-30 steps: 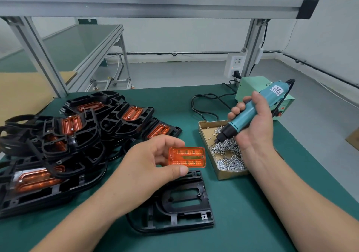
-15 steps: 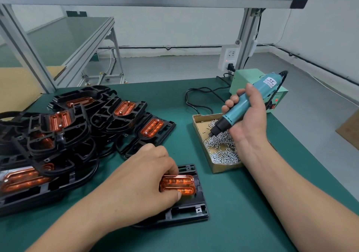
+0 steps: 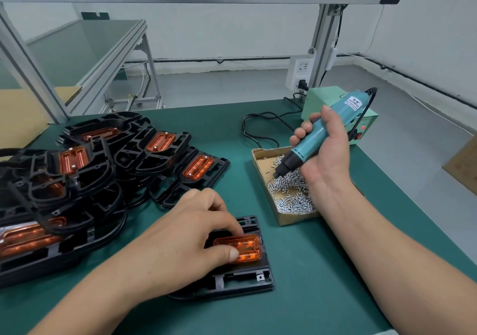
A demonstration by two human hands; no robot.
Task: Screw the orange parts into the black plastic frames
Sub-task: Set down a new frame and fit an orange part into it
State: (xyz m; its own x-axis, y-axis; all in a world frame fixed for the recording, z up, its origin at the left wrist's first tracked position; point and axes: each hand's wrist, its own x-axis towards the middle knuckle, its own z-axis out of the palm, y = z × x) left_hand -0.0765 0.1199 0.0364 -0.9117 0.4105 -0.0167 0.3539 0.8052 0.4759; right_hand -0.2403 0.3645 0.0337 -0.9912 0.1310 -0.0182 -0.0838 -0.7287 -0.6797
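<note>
A black plastic frame (image 3: 240, 280) lies flat on the green mat in front of me. An orange part (image 3: 245, 248) sits in its recess. My left hand (image 3: 185, 239) pinches that part between thumb and fingers and covers the frame's left side. My right hand (image 3: 325, 154) grips a teal electric screwdriver (image 3: 320, 133), tilted down to the left. Its tip dips into the loose screws in a cardboard box (image 3: 284, 218).
A pile of black frames with orange parts fitted (image 3: 103, 164) fills the mat's left side. A pale green power unit (image 3: 322, 99) with its black cable (image 3: 260, 128) stands at the back right. An aluminium post (image 3: 322, 43) rises behind it.
My left hand brought the orange part down from the air and set it into the black frame. The screwdriver tip has dropped lower into the screws.
</note>
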